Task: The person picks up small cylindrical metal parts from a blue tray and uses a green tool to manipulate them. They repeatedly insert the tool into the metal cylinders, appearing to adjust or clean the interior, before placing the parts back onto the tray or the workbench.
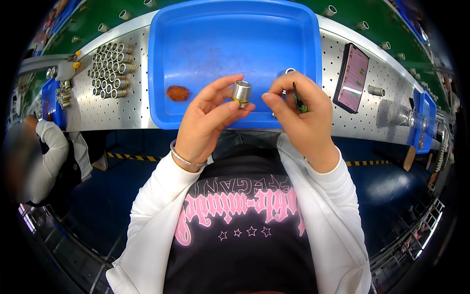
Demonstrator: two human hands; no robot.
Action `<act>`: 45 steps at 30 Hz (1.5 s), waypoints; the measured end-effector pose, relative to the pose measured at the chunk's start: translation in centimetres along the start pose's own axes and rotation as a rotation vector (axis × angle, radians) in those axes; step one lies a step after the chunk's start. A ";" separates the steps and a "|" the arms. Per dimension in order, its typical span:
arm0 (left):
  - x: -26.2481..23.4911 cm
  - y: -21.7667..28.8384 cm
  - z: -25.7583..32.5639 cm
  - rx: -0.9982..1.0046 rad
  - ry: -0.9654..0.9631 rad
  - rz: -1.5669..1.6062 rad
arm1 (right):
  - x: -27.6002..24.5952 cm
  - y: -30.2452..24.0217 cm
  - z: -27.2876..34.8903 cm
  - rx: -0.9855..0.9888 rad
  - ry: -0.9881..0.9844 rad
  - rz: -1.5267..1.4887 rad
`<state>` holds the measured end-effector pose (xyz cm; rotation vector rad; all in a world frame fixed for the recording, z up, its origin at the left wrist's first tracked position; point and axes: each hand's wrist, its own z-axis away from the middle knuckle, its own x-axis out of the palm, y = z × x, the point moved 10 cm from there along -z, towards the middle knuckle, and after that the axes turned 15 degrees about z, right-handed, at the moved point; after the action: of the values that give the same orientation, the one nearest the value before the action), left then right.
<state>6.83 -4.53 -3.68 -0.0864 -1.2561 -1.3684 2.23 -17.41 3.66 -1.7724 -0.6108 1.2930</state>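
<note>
My left hand point(205, 117) pinches a short silver metal sleeve point(241, 93) with a yellowish band at its lower end, held upright over the near edge of a blue plastic tray point(196, 39). My right hand point(298, 110) is close beside it, thumb tip almost touching the sleeve, and it grips a thin dark green tool point(299, 100) between its fingers. A second silver ring point(289, 72) peeks out behind my right fingers. An orange-brown scouring pad point(177, 92) lies in the tray, left of my left hand.
Several silver metal sleeves point(111, 68) lie stacked on the perforated steel bench point(112, 110) left of the tray. A phone with a pink screen point(353, 76) leans at the right. A lone sleeve point(376, 90) lies beyond it. Another person's white sleeve point(51, 142) shows at far left.
</note>
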 end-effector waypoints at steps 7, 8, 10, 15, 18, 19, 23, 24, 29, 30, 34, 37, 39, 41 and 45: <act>0.4 0.1 -0.2 0.044 -0.040 0.016 | -0.1 -0.3 0.0 -0.022 0.003 0.005; 0.4 0.1 -0.2 0.047 -0.039 0.010 | -0.1 -0.4 0.0 -0.027 -0.003 0.012; 0.4 0.1 -0.2 0.053 -0.038 -0.001 | 0.0 -0.6 0.1 -0.036 -0.016 0.026; 0.5 0.4 -0.1 0.130 -0.075 -0.100 | -0.1 -2.3 -0.1 -0.118 -0.012 0.058; 0.9 0.5 0.1 0.137 -0.094 -0.139 | -0.3 -3.2 -0.3 -0.181 0.011 0.095; 1.0 0.6 0.1 0.134 -0.097 -0.145 | -0.3 -3.6 -0.5 -0.207 0.025 0.109; 0.5 0.8 0.1 0.128 -0.054 -0.072 | -0.5 -2.4 -0.6 -0.041 0.052 0.000; 0.4 1.0 -0.1 0.120 -0.027 -0.049 | -0.7 -2.0 -0.8 -0.015 0.074 -0.054; -1.0 0.9 0.3 0.100 0.074 0.028 | 1.6 0.3 0.4 0.037 -0.114 0.175; -0.9 1.1 0.1 0.106 0.066 0.026 | 1.5 0.0 0.4 0.011 -0.090 0.187; -1.3 0.9 0.2 0.129 0.054 0.047 | 2.0 -0.2 0.8 -0.010 -0.080 0.186; -1.7 1.4 1.2 0.165 0.089 0.086 | 2.2 -1.6 0.5 -0.103 -0.104 0.201; -1.7 1.3 1.0 0.124 0.050 0.098 | 2.8 -0.1 0.8 0.082 -0.155 -0.012; -1.4 1.4 0.8 0.121 -0.018 0.045 | 3.6 3.3 1.8 0.297 -0.145 -0.422; -1.1 1.9 1.7 0.124 -0.078 0.048 | -2.6 3.9 2.0 0.249 0.324 -0.595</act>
<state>7.56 -2.06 -2.61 -0.0840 -1.3925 -1.2535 -0.85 -20.80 1.53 -1.4023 -0.6869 0.6274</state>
